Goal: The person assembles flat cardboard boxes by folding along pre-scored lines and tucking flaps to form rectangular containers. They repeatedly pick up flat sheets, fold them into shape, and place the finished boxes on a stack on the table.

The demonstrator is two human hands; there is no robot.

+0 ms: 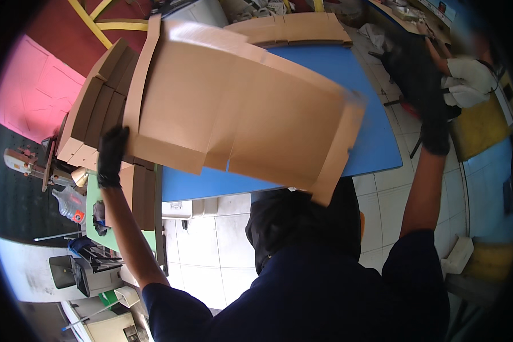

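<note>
A large flat brown cardboard blank (239,114), with slits and flaps, hangs tilted over the blue table (376,142); its right edge is blurred. My left hand (111,155), in a black glove, grips the blank's lower left edge. My right hand (436,132), also black-gloved, is raised to the right of the table. It is well clear of the cardboard and holds nothing. My dark blue sleeves and a black hood fill the lower part of the head view.
A stack of folded cardboard (94,111) stands behind my left hand, and another stack (293,28) lies at the table's far end. A person's white-gloved hands (467,82) work at the upper right. A plastic bottle (68,202) and a green surface (97,208) are at left, over a white tiled floor (211,251).
</note>
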